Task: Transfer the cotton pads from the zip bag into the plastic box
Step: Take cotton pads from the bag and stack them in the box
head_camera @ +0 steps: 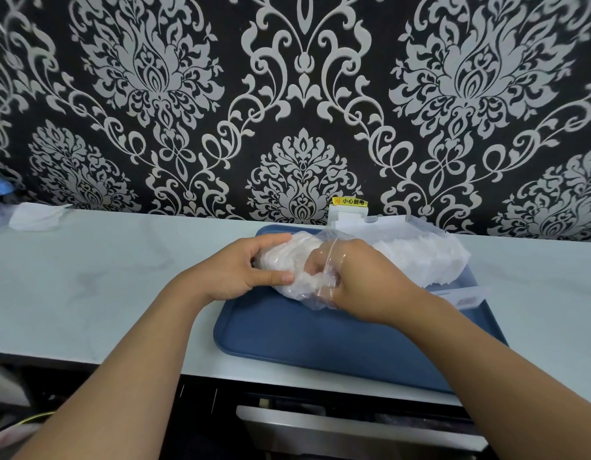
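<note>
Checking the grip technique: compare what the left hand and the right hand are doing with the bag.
The left hand grips the zip bag from outside, thumb along its near side. The right hand reaches inside it, fingers showing through the clear film among the cotton pads. Both work above the blue tray.

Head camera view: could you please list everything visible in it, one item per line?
zip bag: one, clear, on the tray, gripped at both ends.
cotton pads: many, white, some in the bag, a row in the box.
plastic box: one, clear, right side of the tray; its outline is hard to make out.
tray: one, blue, on the counter.
counter: one, pale, along the wall.
warning sticker: one, yellow, on a white fitting at the wall.
white sheet: one, far left on the counter.
wallpaper: black with grey damask pattern.
left hand: grips the bag's left end.
right hand: inside the bag's mouth, on pads.
</note>
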